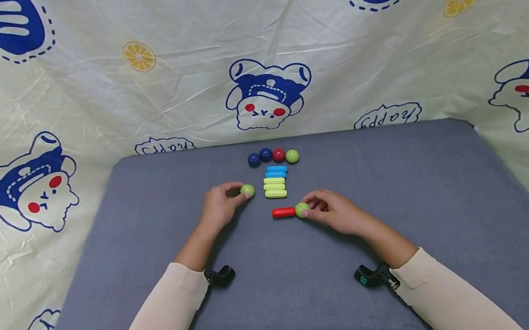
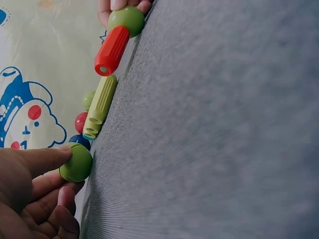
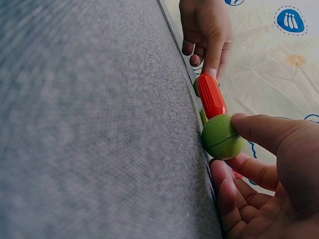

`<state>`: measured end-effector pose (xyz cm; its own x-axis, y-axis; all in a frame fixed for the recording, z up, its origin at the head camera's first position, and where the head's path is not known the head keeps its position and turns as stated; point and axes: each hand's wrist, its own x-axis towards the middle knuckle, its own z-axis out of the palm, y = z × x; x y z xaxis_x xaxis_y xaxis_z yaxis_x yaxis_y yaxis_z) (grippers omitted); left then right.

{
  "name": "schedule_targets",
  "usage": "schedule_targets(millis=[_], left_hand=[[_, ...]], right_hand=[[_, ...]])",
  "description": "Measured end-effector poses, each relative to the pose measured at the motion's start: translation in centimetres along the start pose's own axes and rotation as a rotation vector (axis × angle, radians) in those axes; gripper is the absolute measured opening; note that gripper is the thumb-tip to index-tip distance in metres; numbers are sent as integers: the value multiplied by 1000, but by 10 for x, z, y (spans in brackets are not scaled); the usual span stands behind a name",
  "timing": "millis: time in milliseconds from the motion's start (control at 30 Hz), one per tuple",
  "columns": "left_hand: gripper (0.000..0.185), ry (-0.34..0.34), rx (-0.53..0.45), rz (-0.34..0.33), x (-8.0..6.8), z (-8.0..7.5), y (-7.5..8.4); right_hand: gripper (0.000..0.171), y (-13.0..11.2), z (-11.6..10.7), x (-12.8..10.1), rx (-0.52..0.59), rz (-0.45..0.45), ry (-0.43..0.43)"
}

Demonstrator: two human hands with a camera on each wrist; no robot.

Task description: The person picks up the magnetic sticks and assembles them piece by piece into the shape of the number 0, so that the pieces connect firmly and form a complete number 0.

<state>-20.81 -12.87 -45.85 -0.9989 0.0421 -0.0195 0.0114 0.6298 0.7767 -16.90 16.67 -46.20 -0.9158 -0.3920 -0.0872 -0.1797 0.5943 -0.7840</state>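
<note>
My left hand (image 1: 222, 204) pinches a green ball (image 1: 247, 190) between thumb and fingers, left of the row of sticks. In my right hand (image 1: 338, 212) a second green ball (image 1: 303, 209) is pinched, touching the right end of a red stick (image 1: 283, 212). The red stick lies crosswise, and its free end points left. Just beyond it, yellow-green sticks (image 1: 275, 187) lie side by side, followed by two blue sticks (image 1: 276, 171). In the left wrist view, the held green ball (image 2: 77, 163) shows a seam. The right wrist view shows the other ball (image 3: 223, 137) against the red stick (image 3: 212, 95).
Behind the sticks sit two dark blue balls (image 1: 254, 159), a red ball (image 1: 279, 155) and another green ball (image 1: 292, 156) in a row. A grey cloth covers the table (image 1: 283, 307). Beyond its far edge hangs a printed pale sheet (image 1: 185, 97).
</note>
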Motion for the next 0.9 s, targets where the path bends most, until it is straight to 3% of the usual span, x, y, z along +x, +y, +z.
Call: schedule_targets(millis=[900], left_hand=[[29,-104,-22,2,-43,-1,2]], right_hand=[[34,-3,0,-1,-1,5,8]])
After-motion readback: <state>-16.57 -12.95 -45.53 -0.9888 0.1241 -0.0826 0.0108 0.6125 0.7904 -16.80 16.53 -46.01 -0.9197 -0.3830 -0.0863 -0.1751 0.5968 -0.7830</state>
